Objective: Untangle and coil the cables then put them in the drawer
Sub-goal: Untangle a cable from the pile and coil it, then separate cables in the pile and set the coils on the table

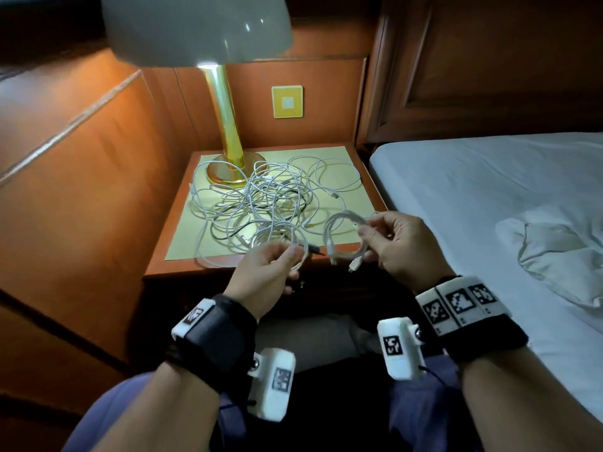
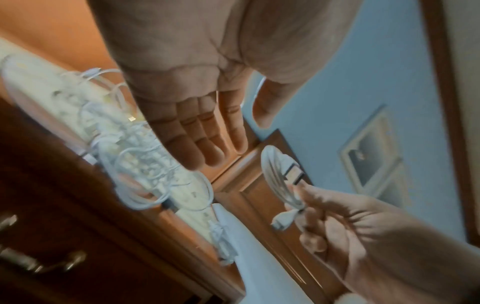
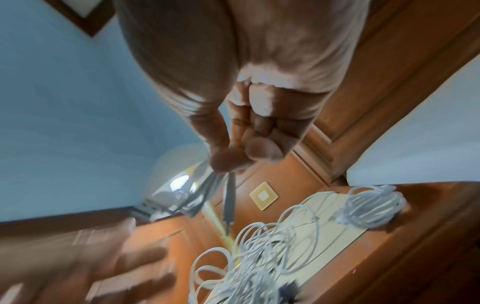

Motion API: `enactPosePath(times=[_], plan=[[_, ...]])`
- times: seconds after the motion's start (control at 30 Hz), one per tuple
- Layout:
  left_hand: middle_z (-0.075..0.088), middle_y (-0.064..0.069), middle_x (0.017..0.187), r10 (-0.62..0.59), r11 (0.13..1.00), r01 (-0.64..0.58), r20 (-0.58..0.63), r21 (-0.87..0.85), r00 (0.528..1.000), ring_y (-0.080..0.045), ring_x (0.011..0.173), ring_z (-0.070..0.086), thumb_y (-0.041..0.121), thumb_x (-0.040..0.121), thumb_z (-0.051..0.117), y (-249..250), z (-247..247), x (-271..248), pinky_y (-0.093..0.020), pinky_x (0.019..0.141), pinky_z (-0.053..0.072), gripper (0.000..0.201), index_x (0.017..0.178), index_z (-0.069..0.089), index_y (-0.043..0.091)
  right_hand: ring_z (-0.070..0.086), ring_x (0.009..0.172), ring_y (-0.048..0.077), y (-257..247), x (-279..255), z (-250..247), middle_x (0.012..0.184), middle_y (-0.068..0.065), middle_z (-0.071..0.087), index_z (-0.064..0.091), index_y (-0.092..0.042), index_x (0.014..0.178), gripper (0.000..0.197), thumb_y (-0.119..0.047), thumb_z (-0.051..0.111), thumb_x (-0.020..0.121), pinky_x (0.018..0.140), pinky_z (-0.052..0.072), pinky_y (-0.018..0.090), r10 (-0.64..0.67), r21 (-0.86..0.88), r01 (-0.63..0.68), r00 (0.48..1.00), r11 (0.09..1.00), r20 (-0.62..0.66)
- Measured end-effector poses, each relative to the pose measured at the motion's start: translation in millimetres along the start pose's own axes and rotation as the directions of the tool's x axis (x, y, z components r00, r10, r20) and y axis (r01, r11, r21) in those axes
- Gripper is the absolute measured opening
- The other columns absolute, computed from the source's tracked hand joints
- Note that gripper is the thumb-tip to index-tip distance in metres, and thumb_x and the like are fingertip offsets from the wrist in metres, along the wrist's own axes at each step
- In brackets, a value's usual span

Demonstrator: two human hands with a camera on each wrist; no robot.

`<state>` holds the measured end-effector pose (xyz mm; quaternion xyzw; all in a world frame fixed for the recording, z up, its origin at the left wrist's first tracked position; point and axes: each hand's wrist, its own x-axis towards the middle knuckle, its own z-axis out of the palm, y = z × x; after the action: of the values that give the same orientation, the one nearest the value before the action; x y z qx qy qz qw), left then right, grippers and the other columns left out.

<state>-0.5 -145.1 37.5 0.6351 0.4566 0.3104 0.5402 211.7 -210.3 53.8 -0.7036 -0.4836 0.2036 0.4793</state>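
Note:
A tangle of white cables (image 1: 261, 203) (image 2: 135, 160) (image 3: 259, 257) covers the nightstand top (image 1: 182, 243). My right hand (image 1: 368, 243) (image 3: 239, 158) (image 2: 306, 205) pinches a small coiled white cable (image 1: 342, 230) (image 2: 278, 174) (image 3: 197, 197) above the front right corner, its plugs dangling. My left hand (image 1: 293, 256) (image 2: 207, 144) hovers at the front edge beside a loose loop, fingers straight and gripping nothing. The dark drawer front with its metal handle (image 2: 33, 263) sits below the top and looks closed.
A gold lamp (image 1: 228, 138) stands at the back left of the nightstand. Another coiled bundle (image 3: 374, 207) lies near a corner of the top. A bed (image 1: 489, 207) with white sheets is on the right, and wood panelling on the left.

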Motion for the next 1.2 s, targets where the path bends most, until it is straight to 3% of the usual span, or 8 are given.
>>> enactPosePath(times=[0.17, 0.5, 0.7, 0.8, 0.87, 0.93, 1.07, 1.2], plan=[[0.068, 0.011, 0.089, 0.095, 0.927, -0.088, 0.0, 0.363, 0.996, -0.01, 0.079, 0.065, 0.038, 0.094, 0.06, -4, 15, 69, -0.026, 0.068, 0.049, 0.014, 0.093, 0.068, 0.027, 0.071, 0.063, 0.026, 41, 88, -8, 0.061, 0.003, 0.071, 0.067, -0.017, 0.08, 0.016, -0.024, 0.066, 0.094, 0.07, 0.062, 0.045, 0.235, 0.009, -0.237, 0.955, 0.971, -0.181], [0.067, 0.016, 0.086, 0.145, 0.913, -0.109, -0.064, 0.393, 0.987, -0.003, 0.065, 0.059, 0.034, 0.094, 0.062, -16, 18, 154, -0.023, 0.059, 0.039, 0.006, 0.094, 0.066, 0.03, 0.067, 0.066, 0.024, 75, 190, 5, 0.065, 0.005, 0.071, 0.064, -0.02, 0.073, 0.023, -0.021, 0.063, 0.096, 0.077, 0.061, 0.042, 0.43, -0.045, -0.446, 0.882, 0.894, -0.192], [0.07, 0.015, 0.091, 0.173, 0.922, -0.142, -0.055, 0.361, 0.983, -0.003, 0.072, 0.065, 0.031, 0.095, 0.061, -23, 9, 175, -0.023, 0.064, 0.048, 0.009, 0.096, 0.069, 0.027, 0.067, 0.068, 0.028, 85, 219, 18, 0.066, 0.012, 0.072, 0.069, 0.003, 0.087, 0.018, -0.014, 0.066, 0.091, 0.068, 0.055, 0.039, 0.603, -0.117, -0.607, 0.795, 0.786, -0.071], [0.069, 0.016, 0.086, 0.197, 0.936, -0.167, -0.069, 0.309, 0.978, -0.003, 0.063, 0.063, 0.026, 0.095, 0.063, -28, 4, 178, -0.018, 0.058, 0.047, 0.007, 0.094, 0.069, 0.029, 0.061, 0.072, 0.029, 88, 223, 14, 0.075, 0.009, 0.066, 0.064, -0.003, 0.078, 0.024, -0.024, 0.068, 0.088, 0.065, 0.049, 0.032, 0.533, -0.405, -0.524, 0.84, 0.749, -0.102], [0.067, 0.016, 0.078, 0.223, 0.945, -0.194, -0.086, 0.262, 0.971, -0.004, 0.058, 0.059, 0.023, 0.095, 0.064, -28, -3, 175, -0.013, 0.053, 0.043, 0.008, 0.093, 0.07, 0.028, 0.062, 0.097, 0.03, 81, 221, 14, 0.103, 0.011, 0.067, 0.071, -0.007, 0.102, 0.024, -0.029, 0.068, 0.09, 0.078, 0.046, 0.03, 0.427, -0.517, -0.424, 0.896, 0.744, -0.121], [0.069, 0.016, 0.08, 0.253, 0.949, -0.223, -0.116, 0.222, 0.96, -0.008, 0.061, 0.062, 0.022, 0.095, 0.064, -26, -12, 171, -0.022, 0.055, 0.049, 0.008, 0.093, 0.07, 0.027, 0.061, 0.109, 0.027, 69, 216, 18, 0.124, 0.008, 0.067, 0.069, -0.011, 0.119, 0.035, -0.032, 0.067, 0.091, 0.085, 0.045, 0.029, 0.354, -0.528, -0.37, 0.925, 0.764, -0.136], [0.07, 0.013, 0.088, 0.291, 0.945, -0.259, -0.15, 0.202, 0.945, -0.006, 0.071, 0.064, 0.022, 0.096, 0.063, -28, -27, 162, -0.024, 0.063, 0.05, 0.008, 0.095, 0.07, 0.026, 0.064, 0.09, 0.026, 48, 204, 39, 0.099, 0.008, 0.073, 0.075, -0.01, 0.091, 0.023, -0.03, 0.065, 0.09, 0.064, 0.046, 0.028, 0.298, -0.565, -0.252, 0.954, 0.786, -0.011], [0.07, 0.011, 0.088, 0.318, 0.933, -0.277, -0.166, 0.228, 0.934, -0.012, 0.065, 0.063, 0.025, 0.095, 0.064, -30, -36, 148, -0.021, 0.06, 0.05, 0.007, 0.095, 0.07, 0.023, 0.062, 0.105, 0.021, 40, 190, 58, 0.118, 0.002, 0.067, 0.07, -0.016, 0.115, 0.038, -0.042, 0.072, 0.087, 0.087, 0.048, 0.03, 0.398, -0.644, -0.227, 0.908, 0.731, 0.133]])
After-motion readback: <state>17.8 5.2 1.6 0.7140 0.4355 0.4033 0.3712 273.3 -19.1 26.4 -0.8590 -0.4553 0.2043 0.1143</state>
